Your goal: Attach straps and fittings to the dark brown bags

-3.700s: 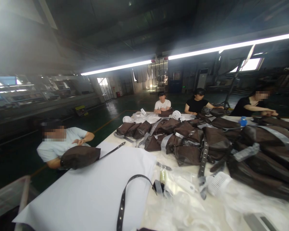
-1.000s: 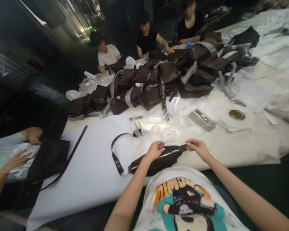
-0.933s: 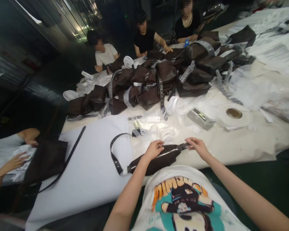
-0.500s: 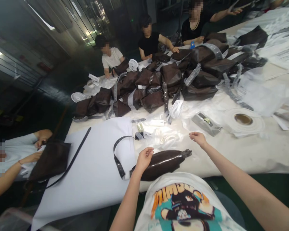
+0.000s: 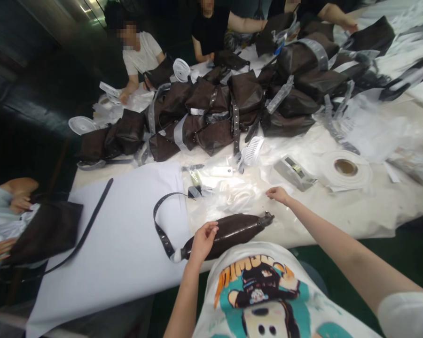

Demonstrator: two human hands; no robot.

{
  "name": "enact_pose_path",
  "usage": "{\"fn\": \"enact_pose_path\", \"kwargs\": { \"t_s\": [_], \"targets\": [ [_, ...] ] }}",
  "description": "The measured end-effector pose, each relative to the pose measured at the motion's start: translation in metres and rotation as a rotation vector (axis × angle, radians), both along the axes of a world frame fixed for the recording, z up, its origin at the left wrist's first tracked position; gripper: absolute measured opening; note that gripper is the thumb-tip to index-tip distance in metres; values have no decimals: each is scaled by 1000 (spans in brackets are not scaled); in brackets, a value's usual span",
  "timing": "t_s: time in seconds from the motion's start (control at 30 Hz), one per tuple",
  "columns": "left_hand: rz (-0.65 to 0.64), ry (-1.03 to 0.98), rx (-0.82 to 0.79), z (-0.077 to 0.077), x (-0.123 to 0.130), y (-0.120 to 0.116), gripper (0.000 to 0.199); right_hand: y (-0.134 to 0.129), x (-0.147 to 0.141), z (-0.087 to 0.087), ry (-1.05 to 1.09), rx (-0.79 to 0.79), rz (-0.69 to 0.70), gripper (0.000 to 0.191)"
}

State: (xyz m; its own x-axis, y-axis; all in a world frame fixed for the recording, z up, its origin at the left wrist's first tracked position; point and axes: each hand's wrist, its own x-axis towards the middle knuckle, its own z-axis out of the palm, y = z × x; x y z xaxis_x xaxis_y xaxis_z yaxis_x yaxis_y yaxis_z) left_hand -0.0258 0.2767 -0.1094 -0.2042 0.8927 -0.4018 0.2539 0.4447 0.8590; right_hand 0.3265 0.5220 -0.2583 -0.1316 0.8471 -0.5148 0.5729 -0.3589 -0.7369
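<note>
A dark brown bag (image 5: 232,231) lies at the table's near edge, its studded strap (image 5: 161,230) curving off to the left. Over the bag's left part is my left hand (image 5: 205,238), fingers curled together; whether it grips anything is too small to tell. My right hand (image 5: 278,194) is above the table, right of some clear plastic (image 5: 241,195), its fingertips pinched together. What is between those fingertips, if anything, cannot be made out. It is apart from the bag.
Many brown bags (image 5: 211,136) are heaped across the table's middle. A tape dispenser (image 5: 294,172) and a white roll (image 5: 345,168) stand to the right, a white fan (image 5: 253,151) behind the plastic. A white sheet (image 5: 127,225) covers the left. Other people sit along the far side and left.
The view has tilted downward and shifted. Both hands keep nearly the same places over the table. A person at the far side has lifted a brown bag.
</note>
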Motion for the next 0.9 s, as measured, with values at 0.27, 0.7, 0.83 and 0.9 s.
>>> {"fn": "enact_pose_path", "kwargs": {
  "t_s": [0.27,0.7,0.83,0.9],
  "targets": [
    [6,27,32,7,2,29,30,0,-21,-8,11,108,58,12],
    [24,-8,22,9,11,22,24,29,-137,3,-13,347,209,28],
    [64,2,16,8,8,22,24,31,-180,13,-22,390,338,25],
    [94,-3,10,8,6,24,24,31,-202,18,-47,411,406,22]
  ]
}}
